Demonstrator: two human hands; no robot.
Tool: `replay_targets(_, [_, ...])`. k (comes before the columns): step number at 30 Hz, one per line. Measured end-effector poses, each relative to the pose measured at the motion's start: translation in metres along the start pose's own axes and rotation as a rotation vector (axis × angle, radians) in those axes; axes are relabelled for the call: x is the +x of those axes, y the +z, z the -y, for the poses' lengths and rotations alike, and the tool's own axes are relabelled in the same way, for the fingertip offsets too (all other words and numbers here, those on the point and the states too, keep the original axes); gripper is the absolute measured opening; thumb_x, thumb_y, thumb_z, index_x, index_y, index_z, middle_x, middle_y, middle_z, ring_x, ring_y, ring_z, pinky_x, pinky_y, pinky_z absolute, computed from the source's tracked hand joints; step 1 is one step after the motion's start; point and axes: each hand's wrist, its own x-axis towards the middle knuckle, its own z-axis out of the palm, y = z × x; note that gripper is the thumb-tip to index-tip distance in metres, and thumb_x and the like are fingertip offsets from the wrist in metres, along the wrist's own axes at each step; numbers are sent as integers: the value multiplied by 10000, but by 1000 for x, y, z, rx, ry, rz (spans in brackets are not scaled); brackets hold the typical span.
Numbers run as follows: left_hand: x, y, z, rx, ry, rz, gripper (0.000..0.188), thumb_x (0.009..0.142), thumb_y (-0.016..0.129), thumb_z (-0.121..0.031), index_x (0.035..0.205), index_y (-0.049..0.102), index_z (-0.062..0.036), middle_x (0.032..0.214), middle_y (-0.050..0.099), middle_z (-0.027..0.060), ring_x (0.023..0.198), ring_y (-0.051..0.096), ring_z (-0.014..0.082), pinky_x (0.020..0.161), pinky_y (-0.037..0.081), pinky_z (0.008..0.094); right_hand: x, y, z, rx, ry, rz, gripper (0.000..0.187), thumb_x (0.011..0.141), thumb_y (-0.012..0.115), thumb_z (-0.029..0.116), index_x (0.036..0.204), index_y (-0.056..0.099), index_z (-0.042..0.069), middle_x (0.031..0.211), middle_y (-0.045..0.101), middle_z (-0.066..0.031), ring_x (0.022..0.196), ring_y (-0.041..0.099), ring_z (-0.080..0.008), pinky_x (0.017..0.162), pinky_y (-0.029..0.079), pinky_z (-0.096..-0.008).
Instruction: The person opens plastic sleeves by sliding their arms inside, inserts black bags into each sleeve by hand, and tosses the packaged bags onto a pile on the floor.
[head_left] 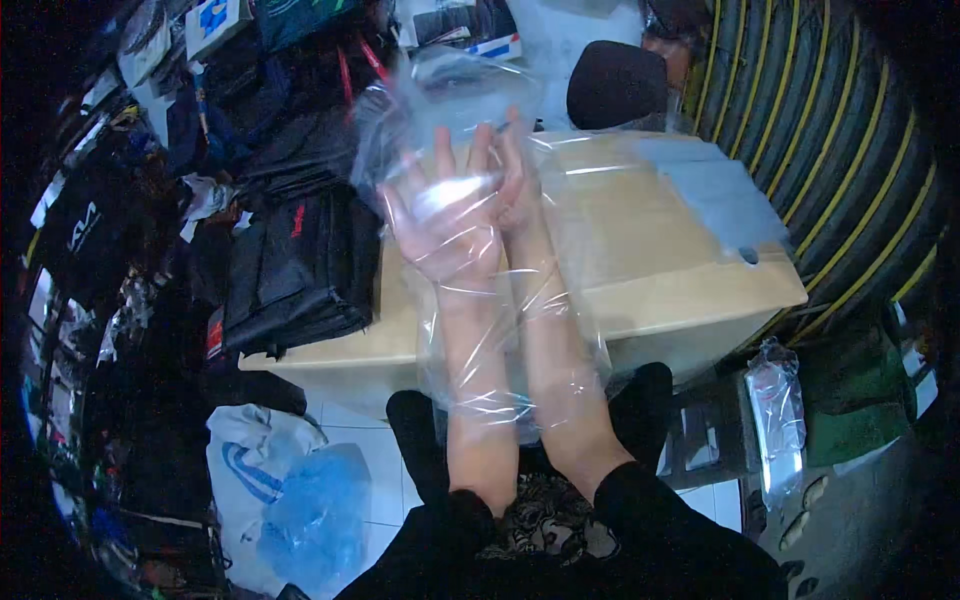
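Both forearms sit inside a clear plastic bag (500, 300), held up over the table (660, 270). Left hand (445, 225) is open, palm up, fingers spread against the film. Right hand (515, 185) is edge-on behind it; can't tell whether it's open or pinching film. Risk: spread fingers could stretch or tear the thin film, or it bunches and sticks to skin. The bag's top edge is hard to trace against the folded black clothes (300, 265); glare hides its seams.
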Motion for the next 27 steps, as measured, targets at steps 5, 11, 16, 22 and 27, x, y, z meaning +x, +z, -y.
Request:
replay_targets(5, [7, 10, -23, -39, 167, -10, 443, 944, 452, -362, 1371, 366, -280, 1382, 374, 160, 1224, 398, 462, 825, 494, 619, 2, 42, -11, 179, -49, -21, 558, 946, 496, 303, 1414, 279, 90, 1313, 414, -198, 1078, 507, -321, 881, 452, -398])
replay_targets(11, [34, -8, -26, 284, 339, -288, 462, 925, 535, -269, 1329, 413, -79, 1161, 547, 130, 892, 599, 237, 658, 547, 301, 7, -10, -27, -36, 319, 55, 575, 942, 507, 330, 1392, 302, 36, 1290, 460, -170, 963, 571, -237, 780, 509, -382])
replay_targets(16, [50, -25, -11, 899, 588, -413, 487, 928, 548, -180, 1349, 383, 0, 1131, 566, 122, 978, 571, 203, 746, 513, 318, 27, -69, -2, 258, 142, -331, 589, 949, 492, 386, 1389, 320, 34, 1302, 457, -137, 1047, 545, -182, 869, 474, -319])
replay_targets(22, [34, -46, -17, 140, 385, -309, 487, 909, 438, -499, 1289, 488, -199, 1351, 462, 100, 1282, 388, 297, 1002, 301, 633, 0, -39, -14, 114, -123, -240, 593, 933, 525, 293, 1404, 267, 40, 1289, 494, -113, 1117, 491, -142, 949, 402, -346])
replay_targets(27, [38, -61, -1, -163, 237, -145, 488, 883, 426, -544, 1300, 446, -290, 1370, 401, 85, 1282, 388, 311, 987, 283, 690, 18, -77, -17, -594, -31, -295, 686, 898, 568, 244, 1443, 189, 70, 1316, 482, -174, 1088, 541, -188, 912, 435, -332])
